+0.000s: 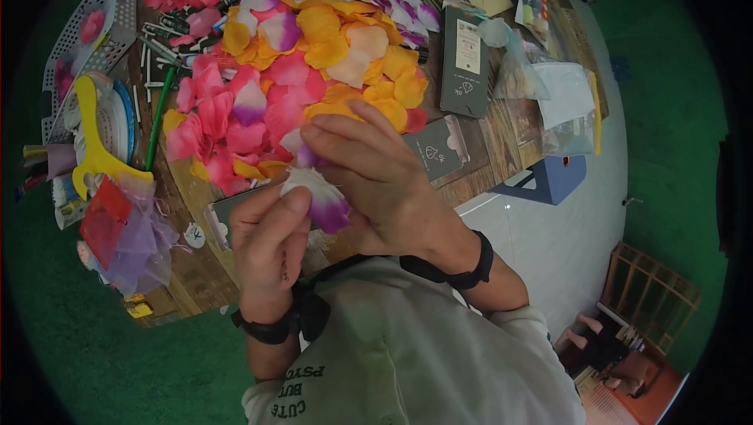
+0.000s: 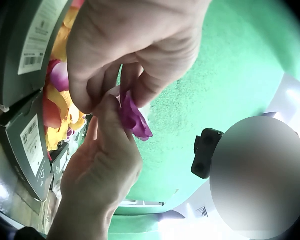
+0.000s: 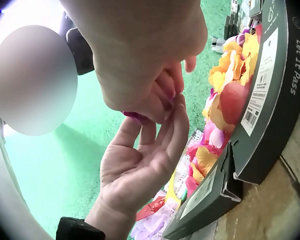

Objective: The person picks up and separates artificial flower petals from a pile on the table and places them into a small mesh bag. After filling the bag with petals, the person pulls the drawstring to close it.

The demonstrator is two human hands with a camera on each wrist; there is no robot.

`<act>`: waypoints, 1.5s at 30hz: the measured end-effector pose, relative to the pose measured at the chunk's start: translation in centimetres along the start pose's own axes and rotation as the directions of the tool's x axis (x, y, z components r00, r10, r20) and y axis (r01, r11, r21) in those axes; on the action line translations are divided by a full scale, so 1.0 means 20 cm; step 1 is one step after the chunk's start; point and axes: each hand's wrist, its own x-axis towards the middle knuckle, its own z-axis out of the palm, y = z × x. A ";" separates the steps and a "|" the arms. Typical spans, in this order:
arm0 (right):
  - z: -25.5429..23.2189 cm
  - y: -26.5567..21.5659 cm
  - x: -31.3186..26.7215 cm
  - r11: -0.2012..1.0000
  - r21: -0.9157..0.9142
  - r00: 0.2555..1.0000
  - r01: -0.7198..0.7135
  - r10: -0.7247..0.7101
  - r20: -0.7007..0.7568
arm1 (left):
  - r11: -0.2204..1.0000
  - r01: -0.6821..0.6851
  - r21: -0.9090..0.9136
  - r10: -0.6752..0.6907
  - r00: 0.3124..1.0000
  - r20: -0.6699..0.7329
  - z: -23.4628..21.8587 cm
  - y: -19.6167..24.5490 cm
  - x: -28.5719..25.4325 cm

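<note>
White-and-purple cloth petals (image 1: 325,201), layered together, are held between my two hands above the near edge of the table. My left hand (image 1: 271,241) pinches their white end between thumb and fingers. Against the other side, my right hand (image 1: 380,182) pinches them too, its fingers reaching over the top. In the left wrist view the purple end (image 2: 134,120) sticks out below the meeting fingertips. The right wrist view leaves only a purple sliver (image 3: 135,116) showing; the right hand hides the rest. Just beyond lies a heap of pink petals (image 1: 216,111) and orange petals (image 1: 321,37).
Dark boxes (image 1: 463,60) stand right of the heap, near plastic bags (image 1: 569,103). On the left are a white perforated basket (image 1: 98,25), a yellow tool (image 1: 94,135), a green stick (image 1: 161,119) and purple mesh bags (image 1: 145,245). Another person (image 1: 600,346) is at the lower right.
</note>
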 end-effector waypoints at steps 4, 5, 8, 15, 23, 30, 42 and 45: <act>-0.01 0.02 0.00 0.972 0.234 0.999 -0.025 0.029 -0.013 | 0.986 -0.114 0.126 0.130 0.983 -0.133 0.02 -0.04 0.02; -0.01 0.02 0.00 0.971 0.236 1.000 -0.025 0.028 -0.011 | 0.985 -0.114 0.126 0.131 0.982 -0.136 0.03 -0.03 0.01; -0.06 0.03 -0.01 0.937 0.300 0.984 -0.176 0.164 0.067 | 0.949 -0.087 0.302 0.118 0.989 -0.087 0.07 0.01 0.00; -0.15 -0.04 0.04 0.956 -0.028 0.892 -0.292 0.282 0.353 | 0.838 -0.226 0.497 0.187 0.974 0.127 0.06 -0.03 0.01; -0.13 -0.04 0.03 0.699 0.334 0.762 -0.633 0.639 0.107 | 0.937 -0.245 0.249 0.282 0.951 -0.124 0.11 -0.03 0.04; -0.11 -0.16 0.03 0.375 0.648 0.595 -0.663 0.789 0.152 | 0.880 -0.322 0.348 0.425 0.861 -0.280 0.14 -0.08 0.08; 0.06 -0.12 -0.03 0.744 0.488 0.795 -0.456 0.588 -0.152 | 0.814 -0.471 0.340 0.561 0.790 -0.247 0.20 -0.17 0.06; 0.07 -0.09 -0.04 0.898 0.288 0.881 -0.332 0.405 -0.246 | 0.833 -0.451 0.319 0.521 0.835 -0.180 0.19 -0.16 0.05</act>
